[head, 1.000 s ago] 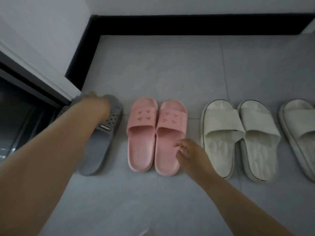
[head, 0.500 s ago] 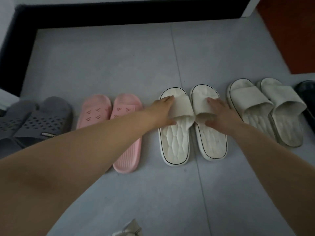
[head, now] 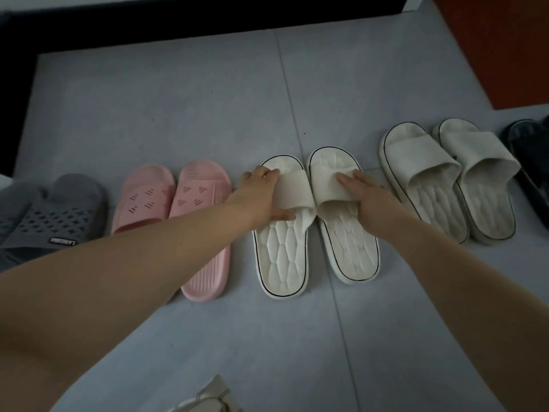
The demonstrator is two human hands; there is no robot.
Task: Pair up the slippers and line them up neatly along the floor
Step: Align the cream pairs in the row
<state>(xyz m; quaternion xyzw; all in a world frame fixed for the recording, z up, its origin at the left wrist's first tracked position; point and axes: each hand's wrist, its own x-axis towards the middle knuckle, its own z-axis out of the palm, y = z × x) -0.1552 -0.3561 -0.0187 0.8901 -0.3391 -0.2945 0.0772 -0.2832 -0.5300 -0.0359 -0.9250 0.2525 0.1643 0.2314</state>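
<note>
Slippers stand in a row on the grey tiled floor. From the left: a grey pair [head: 50,215], a pink pair [head: 178,200], a white pair with black edging, then a second cream pair [head: 445,179]. My left hand [head: 261,194] grips the strap of the left white slipper [head: 282,254], thumb under the strap's rear edge. My right hand [head: 365,194] grips the strap of the right white slipper [head: 347,251]. The two white slippers lie side by side, touching at the straps.
A dark slipper [head: 525,150] shows at the right edge. A black skirting board [head: 208,22] runs along the far wall. A red-brown surface [head: 505,49] lies at the upper right. A pale object [head: 205,396] pokes in at the bottom edge.
A second ago my hands were at the grey and pink slippers. Both have moved right onto the white pair's straps, and the view has shifted right with them.
</note>
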